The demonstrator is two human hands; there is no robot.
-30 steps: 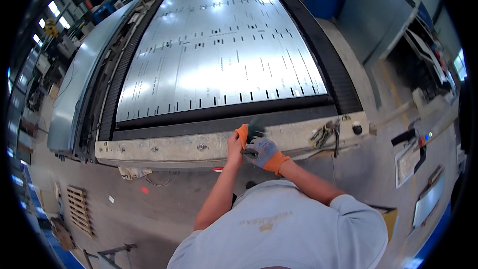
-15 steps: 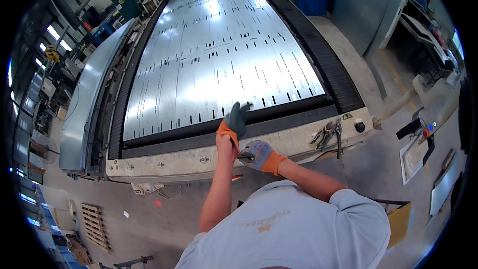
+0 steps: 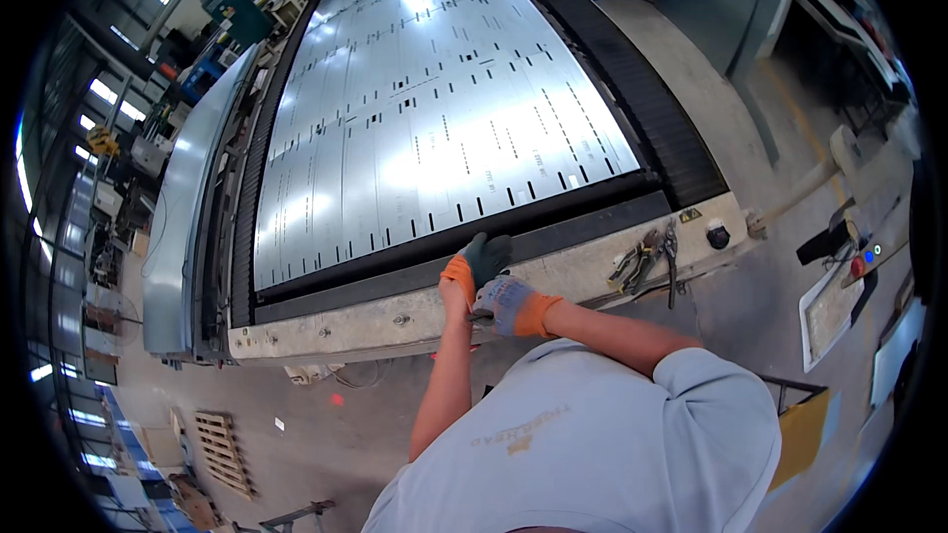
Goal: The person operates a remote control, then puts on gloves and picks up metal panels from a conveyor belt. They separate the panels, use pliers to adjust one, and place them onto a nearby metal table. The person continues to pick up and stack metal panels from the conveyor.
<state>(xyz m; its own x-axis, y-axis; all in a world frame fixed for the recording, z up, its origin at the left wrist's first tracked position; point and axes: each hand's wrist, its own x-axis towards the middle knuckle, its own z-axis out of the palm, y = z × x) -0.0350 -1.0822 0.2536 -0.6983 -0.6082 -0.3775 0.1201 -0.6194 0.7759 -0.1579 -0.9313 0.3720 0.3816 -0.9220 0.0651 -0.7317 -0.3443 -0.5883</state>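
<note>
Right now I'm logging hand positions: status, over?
Left hand: dark-green glove, orange cuff. Right hand: gray glove, orange cuff, near left wrist. Slotted silver metal sheet beyond. Metal hand tools rightward, apart.

We see a wooden pallet on the grey floor at lower left and metal tools lying on a pale ledge.

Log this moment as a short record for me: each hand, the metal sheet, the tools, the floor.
Left hand: in a dark green glove with an orange cuff
Right hand: in a grey-backed glove, at the left wrist; its exact grip is unclear
Metal sheet: shiny, slotted, lying flat beyond the hands
Tools: plier-like tools on the pale front ledge, right of the hands
Floor: slatted wooden pallet, off to the left
</note>
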